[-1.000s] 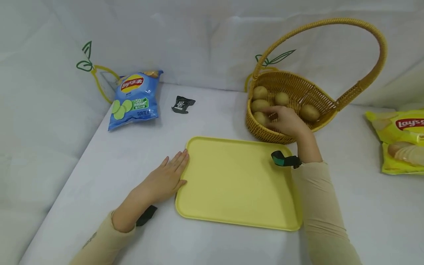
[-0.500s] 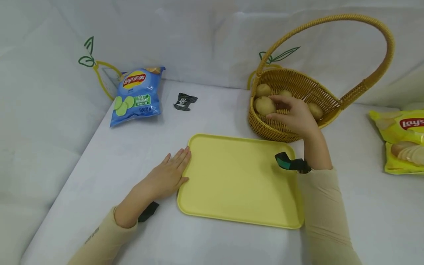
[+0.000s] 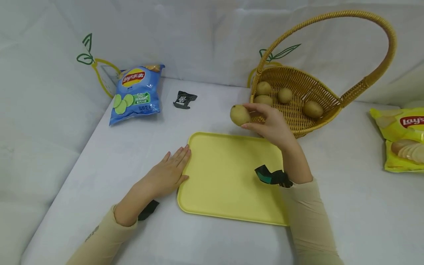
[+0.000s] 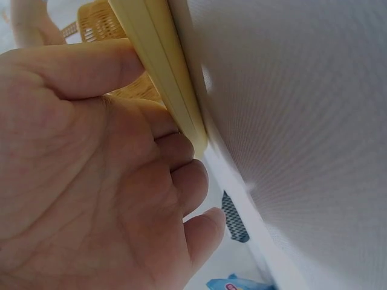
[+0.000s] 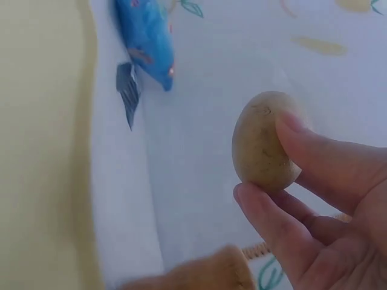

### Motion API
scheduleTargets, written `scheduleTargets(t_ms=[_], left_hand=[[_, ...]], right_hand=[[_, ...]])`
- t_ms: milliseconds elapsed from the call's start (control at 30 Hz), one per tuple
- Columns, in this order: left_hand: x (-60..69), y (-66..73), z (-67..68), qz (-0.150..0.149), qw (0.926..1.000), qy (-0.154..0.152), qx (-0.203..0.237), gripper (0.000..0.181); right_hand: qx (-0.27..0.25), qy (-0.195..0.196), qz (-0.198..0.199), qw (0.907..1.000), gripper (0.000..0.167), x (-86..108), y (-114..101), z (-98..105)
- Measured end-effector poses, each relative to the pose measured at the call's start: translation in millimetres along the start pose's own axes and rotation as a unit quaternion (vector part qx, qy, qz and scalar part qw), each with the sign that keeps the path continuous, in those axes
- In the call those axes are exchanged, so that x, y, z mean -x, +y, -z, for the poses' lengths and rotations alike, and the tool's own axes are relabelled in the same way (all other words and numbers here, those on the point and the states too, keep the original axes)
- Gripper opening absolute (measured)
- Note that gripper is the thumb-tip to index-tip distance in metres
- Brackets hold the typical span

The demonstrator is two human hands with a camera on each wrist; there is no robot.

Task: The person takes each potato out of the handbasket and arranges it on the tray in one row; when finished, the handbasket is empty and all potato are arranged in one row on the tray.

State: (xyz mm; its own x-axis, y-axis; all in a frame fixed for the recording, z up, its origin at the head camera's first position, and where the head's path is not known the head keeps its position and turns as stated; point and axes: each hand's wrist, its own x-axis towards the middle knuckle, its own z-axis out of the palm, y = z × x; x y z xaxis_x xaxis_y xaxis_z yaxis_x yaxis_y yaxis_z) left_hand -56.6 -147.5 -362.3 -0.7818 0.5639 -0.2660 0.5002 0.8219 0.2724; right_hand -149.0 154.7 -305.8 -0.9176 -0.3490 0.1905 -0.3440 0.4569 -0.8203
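Observation:
A small round potato (image 3: 240,115) is pinched between the thumb and fingers of my right hand (image 3: 269,123), held in the air just left of the wicker basket (image 3: 308,130) and above the tray's far edge. In the right wrist view the potato (image 5: 266,142) shows smooth tan skin. Several more potatoes (image 3: 313,109) lie inside the basket. My left hand (image 3: 167,175) lies flat with straight fingers along the left rim of the yellow tray (image 3: 228,180). From the left wrist view, its fingers touch the tray's side (image 4: 163,66).
A blue chip bag (image 3: 137,94) leans at the back left, with a crumpled black wrapper (image 3: 184,100) beside it. On the far right lies a yellow chip bag (image 3: 402,140). The basket's tall handle (image 3: 374,22) arches over its right part. White cloth walls stand behind.
My right hand has lifted a potato from the basket's left side and carried it leftward, out over the basket's rim. The left hand stays at the tray's rim.

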Motion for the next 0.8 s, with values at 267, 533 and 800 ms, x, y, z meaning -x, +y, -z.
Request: scheduleTargets(t_ms=[267, 533, 800], left_hand=[[0.3, 0.5, 1.8, 0.003, 1.0000, -0.002, 0.004, 0.067], [0.1, 1.0, 1.7, 0.007, 0.9999, -0.011, 0.008, 0.067], [-0.3, 0.2, 1.2, 0.004, 1.0000, -0.007, -0.001, 0.068]], right_hand=[[-0.044, -0.036, -0.053, 0.9970, 0.047, -5.9, -3.3, -48.0], [-0.059, -0.063, -0.108, 0.9904, 0.048, -12.7, 2.5, -89.7], [-0.025, -0.078, -0.132, 0.9879, 0.050, -14.4, 1.4, -108.8]])
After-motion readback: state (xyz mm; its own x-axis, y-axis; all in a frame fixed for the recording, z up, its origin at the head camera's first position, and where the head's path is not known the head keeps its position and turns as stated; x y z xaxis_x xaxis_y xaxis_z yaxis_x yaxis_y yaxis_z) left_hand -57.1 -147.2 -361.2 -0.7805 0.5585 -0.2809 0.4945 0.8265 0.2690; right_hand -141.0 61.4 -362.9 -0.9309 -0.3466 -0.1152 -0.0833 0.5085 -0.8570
